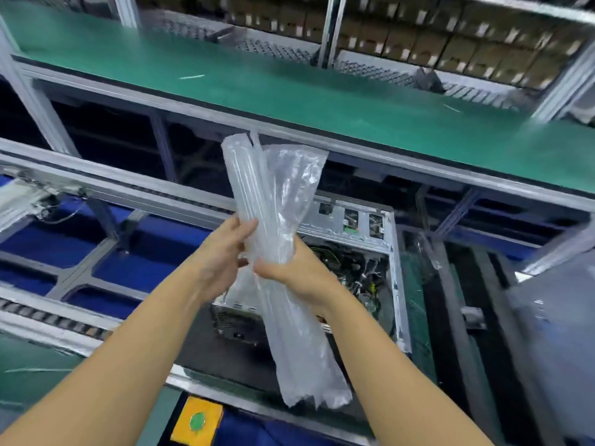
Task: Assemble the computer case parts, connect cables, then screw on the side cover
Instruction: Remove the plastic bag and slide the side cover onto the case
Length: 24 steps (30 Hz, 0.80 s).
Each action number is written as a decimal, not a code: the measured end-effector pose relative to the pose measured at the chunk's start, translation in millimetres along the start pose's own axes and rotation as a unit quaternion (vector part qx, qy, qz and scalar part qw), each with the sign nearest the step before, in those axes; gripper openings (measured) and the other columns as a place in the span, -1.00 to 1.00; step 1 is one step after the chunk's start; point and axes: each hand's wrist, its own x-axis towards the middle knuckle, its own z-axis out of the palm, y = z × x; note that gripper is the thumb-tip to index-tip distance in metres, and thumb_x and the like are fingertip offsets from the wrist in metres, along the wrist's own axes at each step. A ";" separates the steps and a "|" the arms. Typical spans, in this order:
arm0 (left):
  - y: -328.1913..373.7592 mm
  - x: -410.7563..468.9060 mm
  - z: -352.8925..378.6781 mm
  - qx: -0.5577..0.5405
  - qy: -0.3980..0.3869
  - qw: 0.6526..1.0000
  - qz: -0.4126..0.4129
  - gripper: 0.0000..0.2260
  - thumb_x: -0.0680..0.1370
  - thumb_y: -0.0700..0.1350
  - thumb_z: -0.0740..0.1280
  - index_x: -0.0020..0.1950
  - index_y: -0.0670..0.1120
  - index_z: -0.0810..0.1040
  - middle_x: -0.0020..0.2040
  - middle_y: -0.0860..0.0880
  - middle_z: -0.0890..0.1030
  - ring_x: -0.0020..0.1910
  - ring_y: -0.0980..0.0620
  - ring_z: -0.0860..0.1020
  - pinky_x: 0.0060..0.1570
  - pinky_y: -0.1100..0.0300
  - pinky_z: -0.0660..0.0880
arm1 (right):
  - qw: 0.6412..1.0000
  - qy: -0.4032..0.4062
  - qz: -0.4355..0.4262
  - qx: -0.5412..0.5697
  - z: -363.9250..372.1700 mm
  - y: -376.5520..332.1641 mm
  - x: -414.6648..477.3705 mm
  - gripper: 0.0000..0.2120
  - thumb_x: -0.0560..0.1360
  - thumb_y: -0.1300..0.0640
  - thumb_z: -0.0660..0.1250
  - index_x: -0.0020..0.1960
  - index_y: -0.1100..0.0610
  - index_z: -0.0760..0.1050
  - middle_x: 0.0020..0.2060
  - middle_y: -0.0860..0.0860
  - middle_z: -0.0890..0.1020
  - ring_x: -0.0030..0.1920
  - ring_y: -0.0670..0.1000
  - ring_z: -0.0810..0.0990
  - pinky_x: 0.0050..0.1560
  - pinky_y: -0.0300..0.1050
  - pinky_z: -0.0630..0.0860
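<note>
- Lying open on the conveyor point(51, 315), the computer case point(351, 225) sits just beneath both hands, cables point(357, 268) exposed.
- Left hand point(222, 255) and right hand point(289, 270) each clasp the middle of an upright air-cushion bag point(277, 188).
- Green-topped shelf point(289, 91) runs behind.

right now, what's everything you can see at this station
bag: one, clear, in both hands, in front of the case
case: one, silver, open, on the line below the hands
cables: a tangle, mostly black and white, inside the case
shelf: one, green top, above the line
boxes: many, brown, stacked behind the shelf
button: one, green on a yellow plate, bottom edge
rollers: a row, grey, lower left
left hand: grips the bag's middle
right hand: grips the bag beside it
</note>
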 end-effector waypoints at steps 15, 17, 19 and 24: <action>46.2 87.0 130.6 -0.002 0.100 0.976 0.192 -0.04 0.17 0.14 0.66 0.44 -0.13 0.34 0.19 -0.14 0.63 0.14 -0.11 0.64 0.13 -0.08 0.59 | 0.977 0.091 -0.071 -0.181 -124.5 -30.9 6.3 -0.15 0.43 0.09 0.53 0.51 -0.18 0.07 0.14 -0.15 0.54 0.06 -0.09 0.61 -0.09 -0.16 0.56; 41.3 98.7 120.6 -0.001 0.112 0.981 0.157 0.19 0.08 0.33 0.59 0.55 -0.06 0.14 0.29 -0.12 0.57 0.21 -0.10 0.60 0.22 -0.11 0.53 | 0.967 0.124 -0.043 -0.218 -126.4 -13.2 11.0 -0.20 0.47 0.12 0.44 0.50 -0.21 0.03 -0.03 -0.14 0.53 -0.12 -0.04 0.60 -0.30 -0.14 0.45; 31.6 110.5 98.0 0.027 0.186 0.971 0.147 0.20 0.12 0.39 0.56 0.58 0.01 0.04 0.39 -0.07 0.47 0.30 -0.05 0.52 0.30 -0.11 0.47 | 0.952 0.089 -0.007 -0.294 -121.0 11.5 12.0 -0.21 0.47 0.10 0.41 0.49 -0.23 0.00 -0.13 -0.07 0.52 -0.25 0.02 0.58 -0.39 -0.09 0.43; -6.2 123.7 41.1 0.198 0.290 0.919 0.182 -0.03 0.37 0.28 0.48 0.58 0.21 -0.08 0.51 0.05 0.13 0.43 0.18 0.22 0.34 0.18 0.21 | 0.901 0.045 0.048 -0.428 -104.1 53.5 31.4 -0.22 0.46 -0.01 0.38 0.53 -0.18 0.00 0.36 0.04 0.32 -0.12 0.08 0.57 -0.19 0.01 0.51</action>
